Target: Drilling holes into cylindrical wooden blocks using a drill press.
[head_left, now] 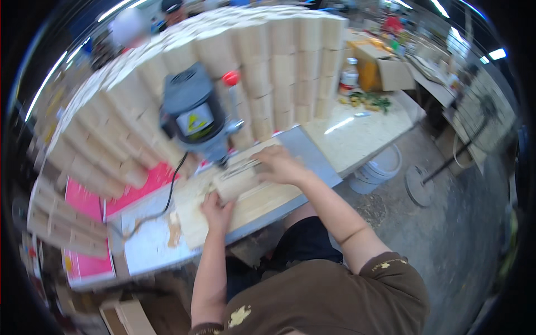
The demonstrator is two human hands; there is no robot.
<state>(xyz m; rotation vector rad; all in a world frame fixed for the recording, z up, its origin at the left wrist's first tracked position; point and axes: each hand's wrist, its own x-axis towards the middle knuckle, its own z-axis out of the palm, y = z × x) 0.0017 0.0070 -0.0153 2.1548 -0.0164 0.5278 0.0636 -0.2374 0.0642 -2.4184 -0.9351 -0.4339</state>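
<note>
A pale wooden block (237,183) lies on a light wooden board (259,205) on the bench, beneath a grey bench drill (192,114). My left hand (216,212) grips the block's near left end, thumb and fingers apart around it. On the right end, my right hand (281,166) is closed over the block with bent fingers. The drill's chuck (223,162) points down just beyond the block; motion blur hides whether a bit touches it. A lever with a red knob (230,78) rises at the drill's right side.
Tall curved stacks of pale wooden pieces (268,72) wall in the drill. A black cord (170,195) runs left over the bench. To the right are a bottle (349,75), a cardboard box (382,67), a white bucket (377,167) and a standing fan (484,109).
</note>
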